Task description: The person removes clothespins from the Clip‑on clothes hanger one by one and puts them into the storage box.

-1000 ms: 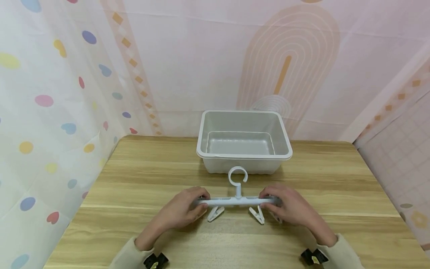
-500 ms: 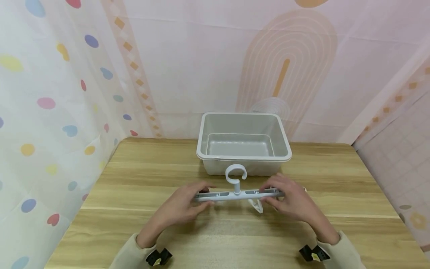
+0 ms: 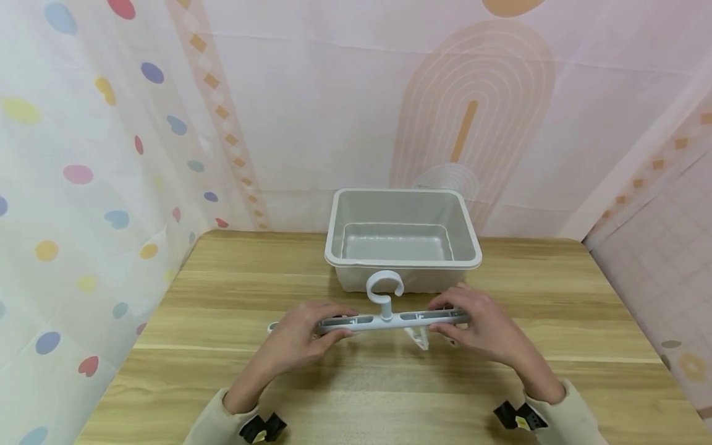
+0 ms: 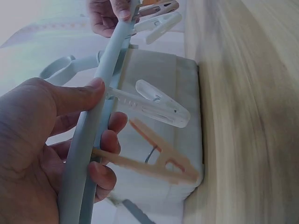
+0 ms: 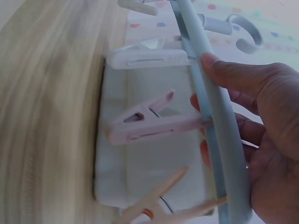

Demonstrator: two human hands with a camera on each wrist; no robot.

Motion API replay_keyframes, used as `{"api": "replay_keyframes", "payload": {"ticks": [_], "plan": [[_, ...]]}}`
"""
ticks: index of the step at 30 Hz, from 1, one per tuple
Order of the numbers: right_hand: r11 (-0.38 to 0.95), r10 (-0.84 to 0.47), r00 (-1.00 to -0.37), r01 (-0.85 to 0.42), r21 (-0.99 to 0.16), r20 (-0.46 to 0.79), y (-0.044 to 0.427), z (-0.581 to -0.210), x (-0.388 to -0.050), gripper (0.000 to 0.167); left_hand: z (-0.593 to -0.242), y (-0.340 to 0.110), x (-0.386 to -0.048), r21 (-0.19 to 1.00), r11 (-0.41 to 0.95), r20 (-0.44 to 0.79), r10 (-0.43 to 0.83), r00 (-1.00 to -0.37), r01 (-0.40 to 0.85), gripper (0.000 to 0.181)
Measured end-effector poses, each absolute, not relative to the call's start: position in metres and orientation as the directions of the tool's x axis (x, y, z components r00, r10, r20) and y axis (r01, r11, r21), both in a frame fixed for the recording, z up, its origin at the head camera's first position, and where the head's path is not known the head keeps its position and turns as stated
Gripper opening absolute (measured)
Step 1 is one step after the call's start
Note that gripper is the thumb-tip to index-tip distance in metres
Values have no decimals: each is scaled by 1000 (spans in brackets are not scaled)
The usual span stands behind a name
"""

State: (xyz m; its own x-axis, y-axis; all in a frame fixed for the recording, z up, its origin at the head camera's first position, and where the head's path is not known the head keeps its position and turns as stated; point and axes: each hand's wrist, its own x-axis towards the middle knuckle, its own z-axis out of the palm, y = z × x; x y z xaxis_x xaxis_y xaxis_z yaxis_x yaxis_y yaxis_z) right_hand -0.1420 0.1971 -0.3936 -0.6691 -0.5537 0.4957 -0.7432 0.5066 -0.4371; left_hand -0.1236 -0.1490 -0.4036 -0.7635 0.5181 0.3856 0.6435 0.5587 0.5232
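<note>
No readable text, labels, numbers or signs.

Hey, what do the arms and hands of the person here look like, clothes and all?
The left hand and right hand show no gloves. The left sleeve and right sleeve look plain cream. Beside them sit a left black piece and right black piece, small and angular, each with a yellow marking.

Left hand (image 3: 300, 337) and right hand (image 3: 485, 324) apart, fingers (image 4: 110, 140) curled (thumbs (image 4: 77, 99) nearer the body)

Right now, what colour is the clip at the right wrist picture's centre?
The clip is pale pink, clearest in the right wrist view.
</note>
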Motion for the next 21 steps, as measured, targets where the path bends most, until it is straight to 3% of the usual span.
{"api": "replay_keyframes", "payload": {"ticks": [7,21], "plan": [[474,-556,-646,-763,-439,523,202,-382,-142,41,-399,-156,-124,526,557,407,499,-765,642,26],[584,-442,-733,-673,-454,518,222,-367,-142,64,-394,-173,-129,598,517,409,459,-788,612,28]]}}
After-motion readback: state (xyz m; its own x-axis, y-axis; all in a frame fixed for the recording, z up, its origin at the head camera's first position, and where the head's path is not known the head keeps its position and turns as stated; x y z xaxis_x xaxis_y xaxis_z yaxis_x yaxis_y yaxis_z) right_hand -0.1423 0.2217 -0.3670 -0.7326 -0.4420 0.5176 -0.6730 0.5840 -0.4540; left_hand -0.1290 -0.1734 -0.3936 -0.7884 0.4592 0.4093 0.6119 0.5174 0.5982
